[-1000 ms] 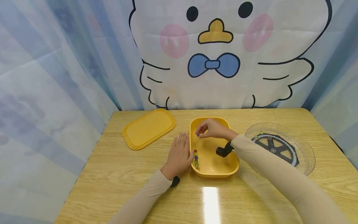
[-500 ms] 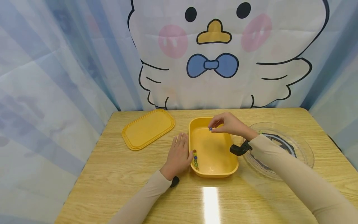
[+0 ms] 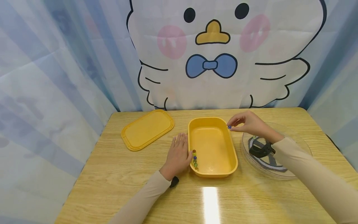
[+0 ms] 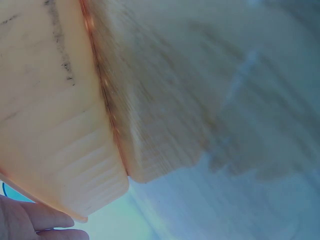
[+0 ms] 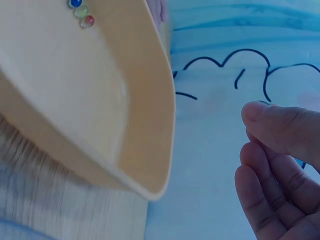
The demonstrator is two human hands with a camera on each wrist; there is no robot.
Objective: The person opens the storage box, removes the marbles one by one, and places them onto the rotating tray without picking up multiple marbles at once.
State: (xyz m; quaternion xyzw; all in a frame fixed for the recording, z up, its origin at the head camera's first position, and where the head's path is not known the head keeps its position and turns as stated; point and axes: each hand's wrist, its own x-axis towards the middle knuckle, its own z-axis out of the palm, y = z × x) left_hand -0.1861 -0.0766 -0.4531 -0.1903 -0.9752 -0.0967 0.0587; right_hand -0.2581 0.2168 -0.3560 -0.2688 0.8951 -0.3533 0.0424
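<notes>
My right hand [image 3: 247,123] pinches a blue marble [image 3: 229,127] between thumb and fingertips, above the right rim of the yellow bin [image 3: 213,149]. The marble is mostly hidden behind the thumb in the right wrist view. My left hand [image 3: 176,155] lies with straight fingers along the bin's left side, its thumb at the rim. Inside the bin, a row of several coloured marbles [image 3: 195,157] lines the left wall; the right wrist view shows part of that row, including a blue marble [image 5: 75,3]. In the left wrist view, the fingers [image 4: 50,220] touch the bin's edge.
A round clear dish [image 3: 303,146] stands on the table right of the bin, partly covered by the right forearm, with a dark wheel-like pattern and a greenish marble visible in it. A yellow lid [image 3: 148,129] lies at the back left. Behind the table hangs a printed curtain [image 3: 212,90].
My right hand has moved right with the blue marble, from inside the bin to above its right rim. The left hand has stayed in place.
</notes>
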